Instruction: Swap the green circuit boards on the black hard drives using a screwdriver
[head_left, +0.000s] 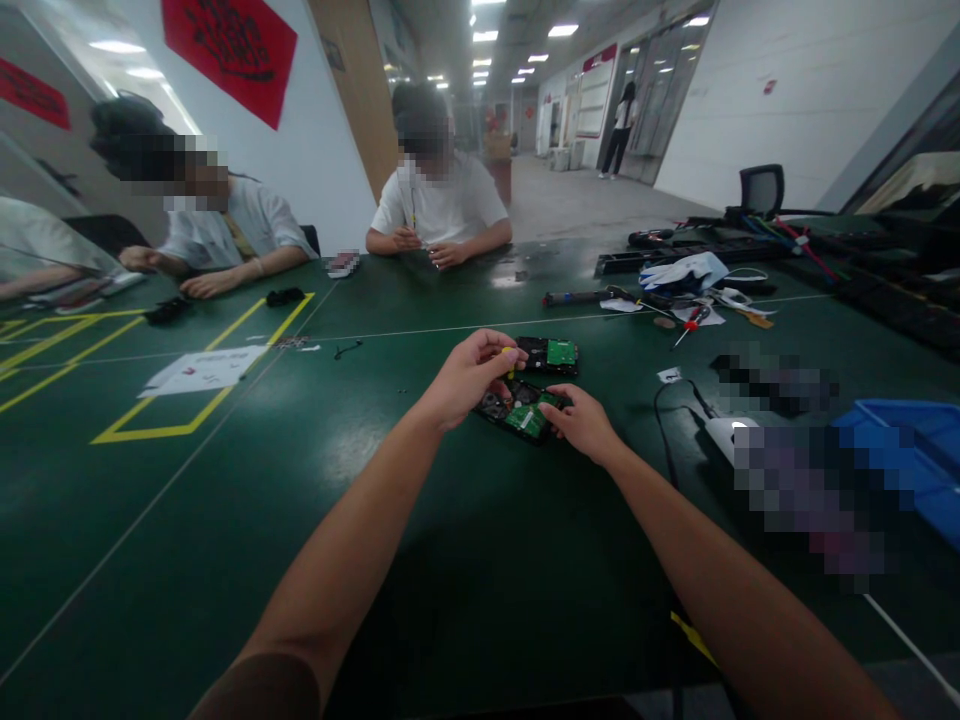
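Observation:
Two hard drives with green circuit boards lie on the dark green table (465, 560). On the nearer drive (523, 410), my left hand (472, 375) is closed round a small yellow-handled screwdriver (512, 358) held upright over the board. My right hand (581, 422) grips the same drive's right edge with curled fingers and steadies it. The second drive (551, 354) rests just behind, untouched.
Two people sit across the table, their hands on it. Tools, a white glove (686, 270), a red screwdriver (690, 324) and black trays lie at the back right. A blue bin (911, 450) and a cable (664, 420) are at right. Papers (206, 368) sit in yellow floor-tape markings at left.

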